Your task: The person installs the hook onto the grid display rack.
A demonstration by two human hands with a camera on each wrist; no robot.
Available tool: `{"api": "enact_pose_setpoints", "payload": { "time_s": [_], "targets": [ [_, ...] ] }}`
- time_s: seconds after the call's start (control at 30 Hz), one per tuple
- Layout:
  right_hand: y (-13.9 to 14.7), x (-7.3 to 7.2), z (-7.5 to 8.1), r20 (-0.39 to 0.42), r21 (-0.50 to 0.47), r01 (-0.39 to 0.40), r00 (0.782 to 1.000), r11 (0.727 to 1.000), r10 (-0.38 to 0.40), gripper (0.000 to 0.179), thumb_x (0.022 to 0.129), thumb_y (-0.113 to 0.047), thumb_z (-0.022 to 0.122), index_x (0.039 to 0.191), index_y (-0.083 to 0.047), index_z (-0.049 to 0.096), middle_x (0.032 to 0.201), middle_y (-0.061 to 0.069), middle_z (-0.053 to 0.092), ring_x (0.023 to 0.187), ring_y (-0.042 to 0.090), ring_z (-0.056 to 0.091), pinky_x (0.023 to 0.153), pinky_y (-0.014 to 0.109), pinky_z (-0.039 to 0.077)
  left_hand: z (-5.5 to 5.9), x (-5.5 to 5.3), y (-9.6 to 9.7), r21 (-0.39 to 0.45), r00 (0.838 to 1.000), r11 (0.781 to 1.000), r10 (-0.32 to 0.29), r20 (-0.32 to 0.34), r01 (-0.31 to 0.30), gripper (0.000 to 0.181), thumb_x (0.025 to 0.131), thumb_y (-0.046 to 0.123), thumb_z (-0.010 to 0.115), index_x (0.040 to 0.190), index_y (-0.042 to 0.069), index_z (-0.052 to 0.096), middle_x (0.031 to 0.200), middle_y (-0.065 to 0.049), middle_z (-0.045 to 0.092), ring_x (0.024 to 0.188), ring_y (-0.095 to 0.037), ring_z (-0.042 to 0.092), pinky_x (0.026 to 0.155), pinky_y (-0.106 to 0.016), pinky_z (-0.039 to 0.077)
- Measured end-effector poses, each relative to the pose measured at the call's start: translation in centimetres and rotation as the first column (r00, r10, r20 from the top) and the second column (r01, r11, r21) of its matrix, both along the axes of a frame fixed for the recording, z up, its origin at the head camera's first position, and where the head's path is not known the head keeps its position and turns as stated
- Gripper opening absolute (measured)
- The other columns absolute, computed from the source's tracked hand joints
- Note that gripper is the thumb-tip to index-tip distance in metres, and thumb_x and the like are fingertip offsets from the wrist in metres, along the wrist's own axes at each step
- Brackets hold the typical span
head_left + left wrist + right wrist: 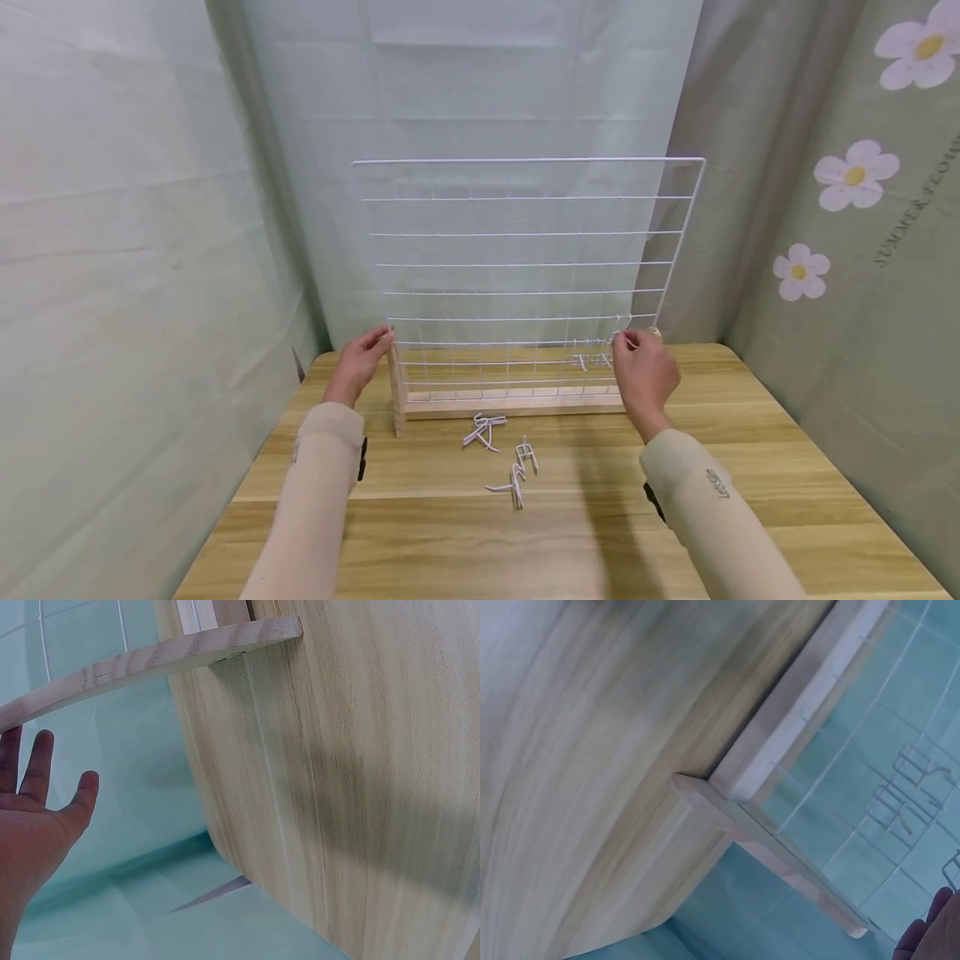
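A white wire grid panel [525, 263] stands in a wooden base with side posts. At the left wooden post [397, 387], my left hand [356, 367] pinches the upper end; in the left wrist view its other fingers [37, 765] are spread beside the wood. My right hand [647, 375] pinches a white wire hook [621, 322] against the grid's lower right, partly hidden by the fingers. Just left of it, white hooks [891, 810] hang on the grid wires. More white hooks [483, 431] lie on the table before the base.
The wood-grain table [420, 533] extends under the rack and toward me. Pale green curtains [487, 92] enclose the back and sides, with printed flowers [855, 175] on the right. The base's wooden crossbar [517, 403] runs between the posts.
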State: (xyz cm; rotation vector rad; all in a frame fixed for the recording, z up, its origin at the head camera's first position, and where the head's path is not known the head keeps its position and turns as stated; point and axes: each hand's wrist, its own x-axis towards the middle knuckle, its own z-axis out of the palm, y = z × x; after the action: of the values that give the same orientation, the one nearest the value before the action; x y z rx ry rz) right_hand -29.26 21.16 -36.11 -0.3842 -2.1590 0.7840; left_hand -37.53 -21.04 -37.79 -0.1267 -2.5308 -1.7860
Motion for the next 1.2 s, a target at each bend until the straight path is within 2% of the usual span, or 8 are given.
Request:
{"api": "enact_pose_setpoints", "payload": {
  "time_s": [0.23,0.5,0.63,0.8,0.97,1.1,1.2],
  "targets": [
    [0.0,-0.6,0.9,0.013,-0.012,0.0,1.0,1.0,0.0,0.028,0.095,-0.025,0.058,0.096,-0.006,0.077,0.094,0.013,0.073,0.084,0.035,0.067,0.065,0.052,0.049,-0.1,0.0,0.0,-0.003,1.0,1.0,0.009,0.008,-0.009,0.055,0.104,0.037,0.051,0.152,0.009,0.041,0.155,-0.01,0.04,0.144,-0.029,0.031,0.116,-0.048,0.024],
    [-0.1,-1.2,3.6,-0.011,-0.014,0.025,1.0,1.0,-0.025,0.03,0.095,-0.026,0.055,0.099,-0.006,0.077,0.097,0.014,0.074,0.088,0.036,0.067,0.068,0.053,0.049,-0.2,-0.2,0.0,-0.001,1.0,1.0,0.011,-0.004,-0.011,0.055,0.104,0.037,0.051,0.151,0.009,0.043,0.154,-0.012,0.041,0.142,-0.03,0.033,0.116,-0.048,0.025],
    [-0.2,-1.4,4.7,0.019,0.003,0.016,1.0,1.0,-0.016,0.031,0.096,-0.026,0.053,0.102,-0.006,0.077,0.099,0.014,0.074,0.091,0.036,0.067,0.071,0.052,0.049,-0.2,-0.2,0.0,0.011,1.0,1.0,0.006,-0.008,-0.006,0.055,0.104,0.036,0.051,0.15,0.008,0.043,0.153,-0.013,0.041,0.142,-0.03,0.033,0.116,-0.048,0.025],
    [-0.3,-1.8,5.3,0.072,0.01,0.018,0.997,1.0,-0.018,0.03,0.095,-0.025,0.053,0.102,-0.008,0.077,0.1,0.014,0.074,0.093,0.037,0.066,0.073,0.052,0.049,-0.4,-0.3,0.1,0.017,1.0,1.0,0.007,-0.019,-0.007,0.053,0.104,0.035,0.051,0.149,0.007,0.045,0.152,-0.013,0.042,0.141,-0.03,0.034,0.116,-0.047,0.026],
    [0.0,-1.9,4.8,0.162,0.03,-0.002,0.987,1.0,-0.003,0.032,0.095,-0.026,0.052,0.104,-0.007,0.076,0.102,0.015,0.073,0.093,0.038,0.066,0.071,0.05,0.049,-0.8,-0.3,0.4,0.041,1.0,0.999,-0.001,-0.011,0.001,0.053,0.104,0.034,0.052,0.149,0.006,0.045,0.152,-0.014,0.042,0.141,-0.03,0.034,0.116,-0.048,0.025],
    [0.7,-1.4,3.4,0.281,0.025,-0.029,0.959,0.999,0.021,0.034,0.095,-0.028,0.049,0.097,-0.006,0.074,0.097,0.015,0.073,0.09,0.036,0.065,0.064,0.046,0.046,-0.9,-0.3,0.8,0.053,1.0,0.999,-0.002,0.005,0.002,0.053,0.104,0.034,0.053,0.149,0.007,0.045,0.152,-0.014,0.043,0.141,-0.03,0.034,0.116,-0.047,0.025],
    [1.2,-1.0,2.5,0.312,0.004,-0.03,0.95,1.0,0.027,0.034,0.094,-0.028,0.048,0.097,-0.006,0.074,0.097,0.015,0.073,0.088,0.036,0.066,0.063,0.046,0.046,-0.7,-0.5,1.0,0.039,1.0,0.999,0.002,0.002,-0.002,0.053,0.104,0.035,0.052,0.149,0.008,0.045,0.152,-0.013,0.043,0.141,-0.03,0.034,0.116,-0.048,0.025]
  ]
}}
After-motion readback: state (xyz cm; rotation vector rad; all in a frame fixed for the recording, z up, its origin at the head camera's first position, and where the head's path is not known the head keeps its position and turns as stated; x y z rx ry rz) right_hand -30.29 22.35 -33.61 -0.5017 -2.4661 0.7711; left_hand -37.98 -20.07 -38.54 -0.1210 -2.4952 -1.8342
